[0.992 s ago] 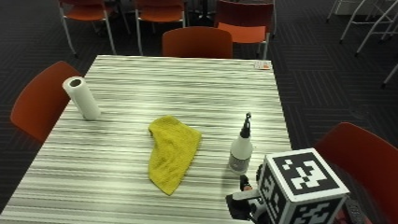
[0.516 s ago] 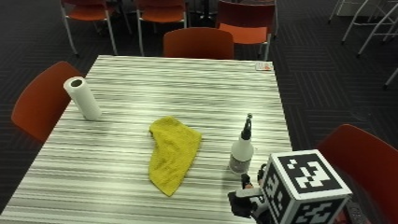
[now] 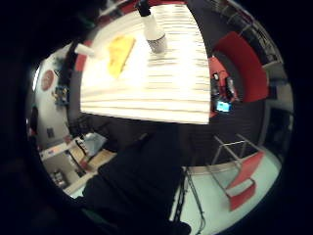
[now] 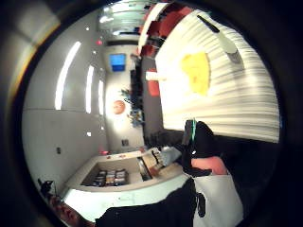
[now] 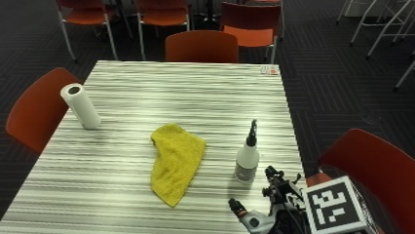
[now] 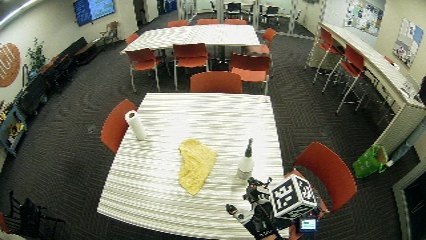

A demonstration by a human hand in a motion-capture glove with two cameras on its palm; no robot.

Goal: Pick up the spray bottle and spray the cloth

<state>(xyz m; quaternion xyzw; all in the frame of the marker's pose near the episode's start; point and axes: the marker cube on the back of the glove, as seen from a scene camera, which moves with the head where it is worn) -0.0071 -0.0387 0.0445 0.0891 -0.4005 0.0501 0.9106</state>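
Outside view: right hand [image 5: 275, 214] at table [image 5: 129, 195] edge near upright spray bottle [image 5: 247, 158]; fingers' state unclear.

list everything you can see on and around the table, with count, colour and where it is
spray bottle: 1, white body with black nozzle, upright on the table near its right edge, right of the cloth
cloth: 1, yellow, lying crumpled near the table's middle
paper towel roll: 1, white, upright near the left edge
small card: 1, white and red, at the far right corner
table: 1, grey-and-white striped
chairs: several, red-orange, around the table and behind it
right hand: 1, black glove, at the near edge just short of the spray bottle, touching nothing; fingers unclear
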